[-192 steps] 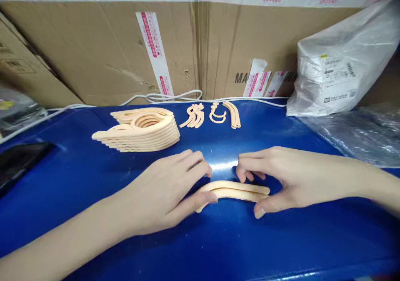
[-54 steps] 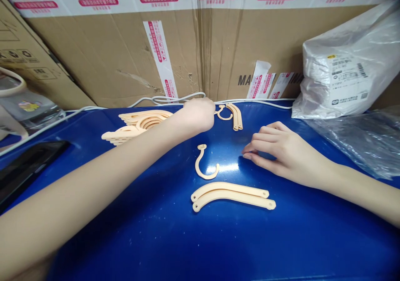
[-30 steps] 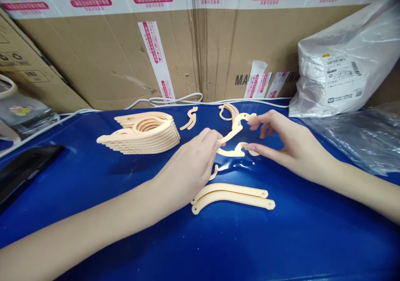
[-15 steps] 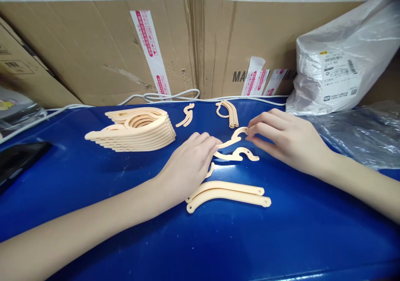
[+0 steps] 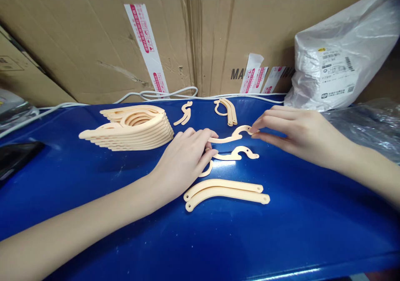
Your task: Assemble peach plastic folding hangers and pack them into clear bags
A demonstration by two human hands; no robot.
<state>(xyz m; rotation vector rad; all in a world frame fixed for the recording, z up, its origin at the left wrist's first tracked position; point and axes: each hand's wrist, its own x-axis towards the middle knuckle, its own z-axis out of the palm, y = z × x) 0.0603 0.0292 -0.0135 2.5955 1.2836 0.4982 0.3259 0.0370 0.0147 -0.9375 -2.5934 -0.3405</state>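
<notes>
On the blue table [image 5: 93,197], my left hand [image 5: 184,162] and my right hand [image 5: 292,133] pinch the two ends of a peach wavy plastic piece [image 5: 229,136], held just above the surface. A second wavy piece [image 5: 237,153] lies flat right under it. A hook piece [image 5: 206,170] pokes out from beneath my left fingers. Two long curved arm pieces [image 5: 225,191] lie side by side nearer to me.
A stack of assembled peach hangers [image 5: 131,126] sits at the left. Small piles of loose parts, wavy pieces [image 5: 184,114] and hooks with arms [image 5: 226,109], lie at the back. Cardboard boxes [image 5: 125,43], a white cable [image 5: 168,94], plastic bags [image 5: 340,60] and a black object [image 5: 15,158] border the table.
My left hand fetched wavy pieces from the back pile and brought them to the middle. One now lies on the table; both hands hold the other, lowered and more level than half a second ago.
</notes>
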